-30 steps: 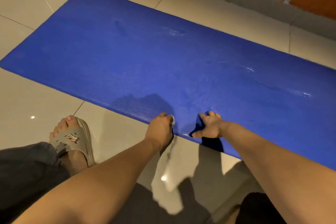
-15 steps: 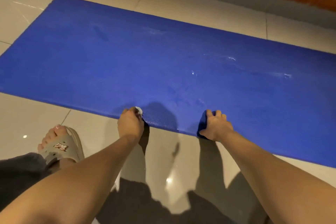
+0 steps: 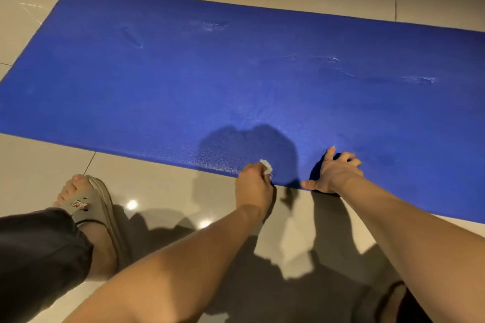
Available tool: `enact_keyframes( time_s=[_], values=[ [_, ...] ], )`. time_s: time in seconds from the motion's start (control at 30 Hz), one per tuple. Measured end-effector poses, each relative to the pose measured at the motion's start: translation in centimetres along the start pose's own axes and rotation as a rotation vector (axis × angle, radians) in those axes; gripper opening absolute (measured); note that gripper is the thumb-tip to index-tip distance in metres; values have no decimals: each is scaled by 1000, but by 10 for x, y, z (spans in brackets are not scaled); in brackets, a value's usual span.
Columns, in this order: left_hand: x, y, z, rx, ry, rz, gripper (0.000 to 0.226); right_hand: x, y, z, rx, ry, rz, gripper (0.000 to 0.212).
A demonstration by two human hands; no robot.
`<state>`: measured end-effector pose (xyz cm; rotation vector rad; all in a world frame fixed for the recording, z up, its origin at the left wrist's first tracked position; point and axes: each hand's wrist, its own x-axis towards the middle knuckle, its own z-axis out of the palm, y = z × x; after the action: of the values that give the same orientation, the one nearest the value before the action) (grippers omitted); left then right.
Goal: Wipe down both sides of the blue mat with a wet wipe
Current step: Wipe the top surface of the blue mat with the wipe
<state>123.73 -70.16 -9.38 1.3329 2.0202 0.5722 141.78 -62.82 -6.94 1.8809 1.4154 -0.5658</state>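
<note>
Blue mat (image 3: 236,73), white wipe (image 3: 266,166), sandal (image 3: 89,200) logo unreadable

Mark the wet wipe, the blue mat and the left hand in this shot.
wet wipe (image 3: 266,166): head view, on the white bit sticking out past the fingers.
blue mat (image 3: 236,73): head view, on its bare top surface.
left hand (image 3: 254,185): head view, on the back of the hand.
</note>
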Motion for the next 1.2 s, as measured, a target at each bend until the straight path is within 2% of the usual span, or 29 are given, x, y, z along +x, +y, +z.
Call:
enact_keyframes(
  time_s=[0.1, 0.2, 0.3, 0.43, 0.53, 0.67, 0.77, 0.8, 0.9, 0.93, 1.0, 1.07, 1.2],
  values=[
    [-18, 14, 21, -3, -74, 31, 15, -2, -1, -1, 3, 10, -17, 147],
    [-17, 17, 19, -34, -46, -16, 11, -3, -1, -4, 2, 30, -29, 148],
    [-2, 6, -5, -3, 46, -81, 12, -1, -4, -8, -19, 29, -35, 149],
    [32, -32, -55, 53, 225, -269, 13, 0, -9, -8, -30, 42, -30, 147],
    [40, -40, -63, 50, 266, -341, 18, -3, -9, -8, -59, 64, -56, 145],
    [24, -15, -27, 124, 208, -184, 20, -10, -3, -10, -98, 126, -84, 143],
    [10, 16, 7, 131, 60, -38, 19, -11, 5, -10, -107, 138, -107, 139],
    [6, 27, 14, 163, -3, 26, 19, -10, 8, -11, -95, 139, -120, 133],
    [7, 42, 16, 268, -115, 164, 18, -4, 14, -25, 1, 226, -198, 86],
    [12, 39, 10, 293, -114, 182, 19, -2, 13, -31, -7, 277, -211, 85],
    [22, 28, -8, 337, -68, 168, 20, 9, 6, -40, -73, 356, -231, 112],
    [34, 11, -30, 350, 13, 81, 22, 19, -2, -47, -93, 340, -233, 136],
    [58, -30, -64, 249, 206, -150, 13, 35, -7, -53, -47, 203, -206, 148]
  ],
)
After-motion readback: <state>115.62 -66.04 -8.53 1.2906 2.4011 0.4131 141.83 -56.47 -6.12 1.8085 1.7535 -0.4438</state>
